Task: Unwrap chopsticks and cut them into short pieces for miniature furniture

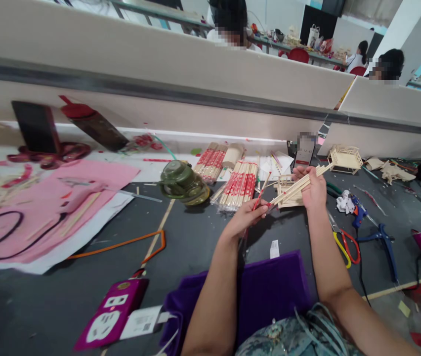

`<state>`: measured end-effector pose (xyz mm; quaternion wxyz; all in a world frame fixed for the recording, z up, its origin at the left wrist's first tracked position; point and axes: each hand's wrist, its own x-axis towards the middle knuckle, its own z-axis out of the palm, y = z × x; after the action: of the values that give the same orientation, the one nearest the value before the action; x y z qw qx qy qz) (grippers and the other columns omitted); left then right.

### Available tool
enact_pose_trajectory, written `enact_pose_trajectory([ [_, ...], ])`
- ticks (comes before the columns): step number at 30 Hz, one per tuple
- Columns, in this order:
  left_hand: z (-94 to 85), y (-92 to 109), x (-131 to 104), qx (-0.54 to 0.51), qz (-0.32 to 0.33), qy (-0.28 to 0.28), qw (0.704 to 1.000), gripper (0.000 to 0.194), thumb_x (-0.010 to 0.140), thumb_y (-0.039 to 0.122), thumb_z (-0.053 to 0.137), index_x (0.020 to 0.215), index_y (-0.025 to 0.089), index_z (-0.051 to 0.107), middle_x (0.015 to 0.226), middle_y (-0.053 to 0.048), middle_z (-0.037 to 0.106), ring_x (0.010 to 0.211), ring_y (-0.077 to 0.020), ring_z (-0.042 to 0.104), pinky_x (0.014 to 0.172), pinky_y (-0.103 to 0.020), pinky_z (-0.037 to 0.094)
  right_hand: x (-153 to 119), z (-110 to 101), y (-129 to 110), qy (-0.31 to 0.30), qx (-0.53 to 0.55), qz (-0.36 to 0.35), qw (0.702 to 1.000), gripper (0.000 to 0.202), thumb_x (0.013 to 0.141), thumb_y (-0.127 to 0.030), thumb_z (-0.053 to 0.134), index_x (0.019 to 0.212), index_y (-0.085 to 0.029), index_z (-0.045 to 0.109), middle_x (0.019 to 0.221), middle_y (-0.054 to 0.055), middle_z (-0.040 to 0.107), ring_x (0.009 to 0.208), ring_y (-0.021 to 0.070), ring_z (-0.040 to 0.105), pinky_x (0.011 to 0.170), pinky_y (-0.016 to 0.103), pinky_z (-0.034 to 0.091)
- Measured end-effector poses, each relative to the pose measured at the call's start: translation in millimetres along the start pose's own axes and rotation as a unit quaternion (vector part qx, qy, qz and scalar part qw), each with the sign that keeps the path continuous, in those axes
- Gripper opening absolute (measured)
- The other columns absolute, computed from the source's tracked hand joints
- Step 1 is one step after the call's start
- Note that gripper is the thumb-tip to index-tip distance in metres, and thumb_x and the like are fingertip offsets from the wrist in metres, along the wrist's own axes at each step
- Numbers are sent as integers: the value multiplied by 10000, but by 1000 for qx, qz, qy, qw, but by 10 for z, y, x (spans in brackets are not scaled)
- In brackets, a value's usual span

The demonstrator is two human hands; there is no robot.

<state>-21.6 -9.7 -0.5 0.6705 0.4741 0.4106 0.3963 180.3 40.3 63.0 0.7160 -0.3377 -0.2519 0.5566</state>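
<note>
My right hand (313, 190) is closed around a bundle of pale wooden chopsticks (294, 190), which slants down to the left. At its lower end, my left hand (249, 216) pinches a thin red-printed clear wrapper (258, 201), and part of it hangs below the fingers. Whether the left fingers also grip the stick ends is hard to tell. Just behind the hands lies a small frame of pale sticks (288, 198), partly covered by the bundle. Left of it are a pack of chopsticks with red print (237, 185) and another similar pack (210, 160).
A green jar (184, 183) stands left of the packs. On the right lie scissors (346, 244), blue pliers (384, 242) and a blue glue gun (359, 212). A stick-built model (346, 159) sits farther back. A purple power strip (114, 314) is at front left. A low partition (195, 59) runs behind.
</note>
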Motion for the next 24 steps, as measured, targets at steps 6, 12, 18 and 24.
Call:
enact_pose_trajectory([
  [6, -41, -39, 22, -13, -7, 17, 1000, 408, 749, 519, 763, 909, 171, 623, 612, 48, 509, 413, -37, 302, 402, -183, 147, -11, -110, -305, 33, 16, -71, 997, 185, 910, -355, 655, 825, -224, 556, 592, -90, 545, 475, 61, 520, 525, 192, 481],
  [12, 71, -42, 52, -4, 15, 33, 999, 463, 737, 570, 761, 928, 161, 657, 582, 62, 438, 426, -47, 309, 392, -192, 161, -232, -76, -234, -18, -19, -16, 1000, 207, 891, -363, 668, 795, -213, 564, 583, -86, 467, 386, 34, 319, 373, 160, 268],
  [18, 43, -41, 60, -28, 12, 94, 995, 477, 720, 603, 762, 835, 170, 600, 575, 65, 441, 423, -39, 306, 397, -174, 170, -336, -118, -543, 16, 22, -139, 990, 210, 890, -385, 658, 796, -230, 554, 582, -93, 428, 399, 36, 323, 384, 147, 276],
  [24, 164, 9, 45, -81, -2, 27, 996, 558, 716, 676, 734, 902, 162, 620, 602, 55, 460, 412, -29, 268, 403, -186, 129, -463, -3, -274, -64, -113, 11, 992, 301, 749, -447, 784, 839, -186, 665, 662, -48, 609, 370, 6, 246, 328, 174, 161],
])
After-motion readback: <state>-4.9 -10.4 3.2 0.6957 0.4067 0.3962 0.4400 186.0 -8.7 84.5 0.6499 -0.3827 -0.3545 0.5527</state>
